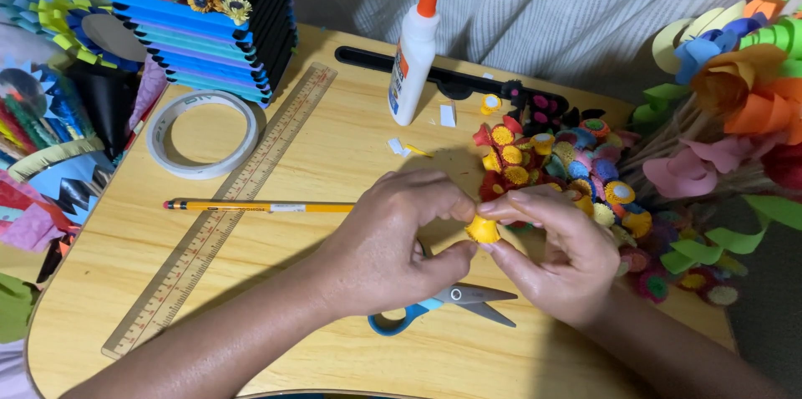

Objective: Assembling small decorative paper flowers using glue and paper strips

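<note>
A small yellow paper flower piece is pinched between the fingertips of both hands above the wooden table. My left hand grips it from the left with thumb and forefinger. My right hand grips it from the right. Just beyond my hands lies a pile of small colourful paper flowers. Blue-handled scissors lie on the table under my hands, partly hidden by the left wrist.
A yellow pencil and a wooden ruler lie to the left, with a tape roll behind. A white glue bottle stands at the back. A blue stick-built holder is back left; paper roses on sticks fill the right.
</note>
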